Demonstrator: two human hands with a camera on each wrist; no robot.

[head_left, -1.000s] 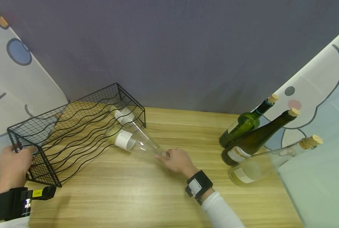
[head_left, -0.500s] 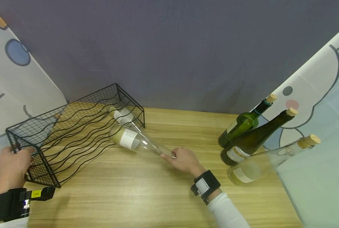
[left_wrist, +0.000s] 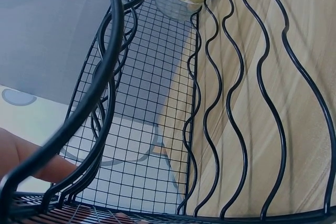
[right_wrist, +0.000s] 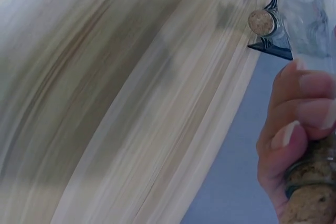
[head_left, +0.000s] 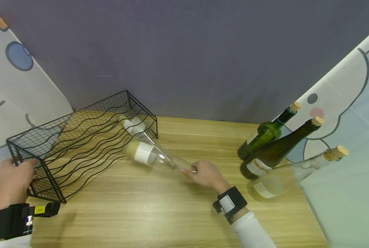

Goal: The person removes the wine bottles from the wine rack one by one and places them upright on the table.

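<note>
At the left, my left hand (head_left: 17, 179) grips the near end of a black wire rack (head_left: 51, 179); in the left wrist view a finger (left_wrist: 37, 158) lies behind its wavy bars. My right hand (head_left: 207, 176) holds a clear bottle (head_left: 144, 153) with a white label by its neck, the base over the rack's wavy bars. A cork (right_wrist: 312, 205) shows below the fingers in the right wrist view. Another clear bottle (head_left: 136, 126) lies in the rack's far end, its neck pointing out beside the held one; its cork (right_wrist: 262, 22) shows too.
On the right of the wooden table (head_left: 159, 213) stand a green bottle (head_left: 263, 136), a dark bottle (head_left: 277, 151) and a clear bottle (head_left: 277, 181), all corked. A grey wall (head_left: 203, 62) rises behind, with patterned sheets (head_left: 336, 93) at the sides.
My right hand has moved to the right and slightly down, drawing the clear bottle's base rightward over the rack's edge. My left hand and the other bottles have stayed put.
</note>
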